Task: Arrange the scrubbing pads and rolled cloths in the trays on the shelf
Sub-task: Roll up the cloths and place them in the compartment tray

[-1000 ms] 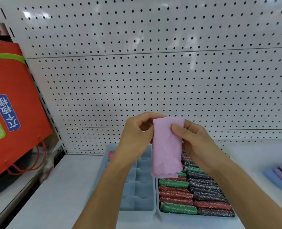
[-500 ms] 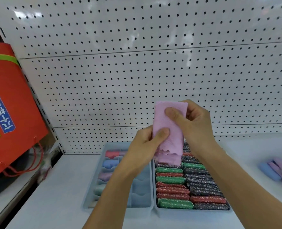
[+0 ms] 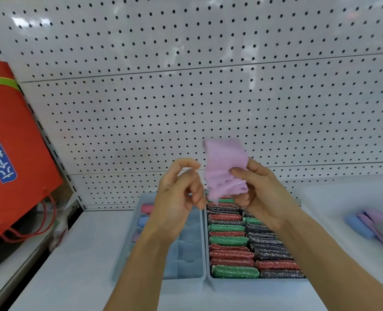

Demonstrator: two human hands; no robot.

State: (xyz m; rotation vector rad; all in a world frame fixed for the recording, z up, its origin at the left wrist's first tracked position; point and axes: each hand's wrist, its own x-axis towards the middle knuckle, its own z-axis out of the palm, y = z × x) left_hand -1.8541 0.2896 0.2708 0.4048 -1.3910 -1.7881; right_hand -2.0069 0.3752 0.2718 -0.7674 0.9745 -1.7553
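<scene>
My right hand (image 3: 256,191) pinches a pink cloth (image 3: 224,167) between thumb and fingers, holding it up above the trays; the cloth is blurred and partly bunched. Just left of the cloth is my left hand (image 3: 179,196), fingers loosely curled and apart from it, holding nothing. Below, a pale blue divided tray (image 3: 186,263) holds a few rolled cloths (image 3: 146,209) in its left compartments, partly hidden by my left forearm. Next to it on the right, a second tray (image 3: 253,282) is packed with green, red and dark glittery scrubbing pads (image 3: 233,241).
The trays stand on a white shelf (image 3: 73,254) against a white pegboard wall (image 3: 186,97). A red bag (image 3: 13,153) hangs at the left. Loose blue, pink and grey cloths (image 3: 370,225) lie on the shelf at the right.
My left hand has let go of the pink cloth and drawn away to the left. My right hand now holds the cloth alone, gripping it lower down and bunching it.
</scene>
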